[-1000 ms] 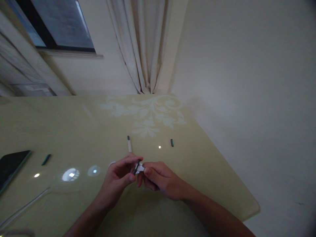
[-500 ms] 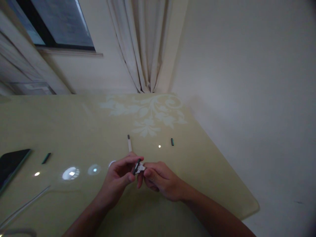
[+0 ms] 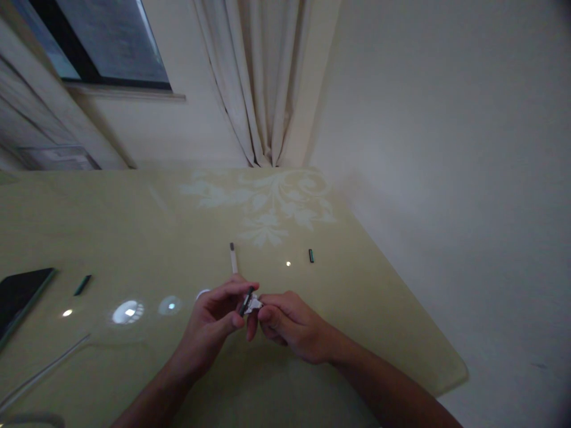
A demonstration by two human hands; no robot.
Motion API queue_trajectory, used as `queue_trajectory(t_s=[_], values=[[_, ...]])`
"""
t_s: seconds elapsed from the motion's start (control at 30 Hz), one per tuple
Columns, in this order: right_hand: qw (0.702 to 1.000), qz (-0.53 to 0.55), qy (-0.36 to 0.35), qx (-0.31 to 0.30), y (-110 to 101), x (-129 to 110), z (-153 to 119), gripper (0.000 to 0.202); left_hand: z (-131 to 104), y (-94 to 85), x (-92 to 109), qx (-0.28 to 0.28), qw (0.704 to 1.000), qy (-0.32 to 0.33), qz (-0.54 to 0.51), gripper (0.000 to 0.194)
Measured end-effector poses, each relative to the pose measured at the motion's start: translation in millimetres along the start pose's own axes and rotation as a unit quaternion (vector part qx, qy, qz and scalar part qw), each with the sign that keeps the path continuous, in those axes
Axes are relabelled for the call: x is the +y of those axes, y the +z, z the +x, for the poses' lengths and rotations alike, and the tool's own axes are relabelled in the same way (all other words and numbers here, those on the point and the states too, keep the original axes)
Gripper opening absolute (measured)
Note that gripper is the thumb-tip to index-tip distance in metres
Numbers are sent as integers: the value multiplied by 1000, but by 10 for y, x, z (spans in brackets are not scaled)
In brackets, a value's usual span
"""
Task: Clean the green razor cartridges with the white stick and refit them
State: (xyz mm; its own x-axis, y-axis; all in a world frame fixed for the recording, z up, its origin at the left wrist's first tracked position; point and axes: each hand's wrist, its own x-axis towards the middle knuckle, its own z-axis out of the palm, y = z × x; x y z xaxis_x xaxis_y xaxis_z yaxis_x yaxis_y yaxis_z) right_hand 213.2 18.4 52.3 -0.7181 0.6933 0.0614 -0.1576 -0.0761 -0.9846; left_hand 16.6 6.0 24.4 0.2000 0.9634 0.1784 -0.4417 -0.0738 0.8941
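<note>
My left hand (image 3: 210, 320) pinches the ends of a narrow dark bar, which looks like a razor cartridge (image 3: 245, 302), between thumb and fingers. Joined to it or pressed against it is a silvery, wide-ended piece, like a razor handle's head (image 3: 253, 304). My right hand (image 3: 292, 326) is closed around that piece from the right, its thumb on top; the fingers hide the rest of the handle. Both hands meet just above the table. Beyond my left fingers lies a slim white stick with a dark tip (image 3: 233, 257), its near end covered by the hand.
A small black-and-green cartridge (image 3: 311, 255) lies beyond my right hand, and a similar one (image 3: 82, 285) at the left. Near it are a dark tablet or phone (image 3: 24, 294) and a pale cable (image 3: 49, 368). The glossy table (image 3: 392, 333) meets the wall at the right.
Almost nothing differs. Both hands keep their grip in the same place, and the view has shifted very slightly.
</note>
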Motion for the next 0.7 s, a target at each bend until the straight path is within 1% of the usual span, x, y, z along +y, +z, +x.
queue_trajectory(t_s=[0.27, 0.43, 0.53, 0.7], values=[[1000, -27, 9, 0, -5, -5, 3, 62, 4, -41, -10, -7, 1000, 12, 5, 38], [999, -38, 4, -9, -16, -2, 7, 62, -9, -71, -6, -26, 1000, 2, 7, 38], [999, -39, 0, -19, -20, 2, 10, 64, -10, -72, 6, -30, 1000, -2, 2, 38], [999, -51, 4, -11, -23, 15, 5, 67, -11, -90, 9, -35, 999, -7, 17, 37]])
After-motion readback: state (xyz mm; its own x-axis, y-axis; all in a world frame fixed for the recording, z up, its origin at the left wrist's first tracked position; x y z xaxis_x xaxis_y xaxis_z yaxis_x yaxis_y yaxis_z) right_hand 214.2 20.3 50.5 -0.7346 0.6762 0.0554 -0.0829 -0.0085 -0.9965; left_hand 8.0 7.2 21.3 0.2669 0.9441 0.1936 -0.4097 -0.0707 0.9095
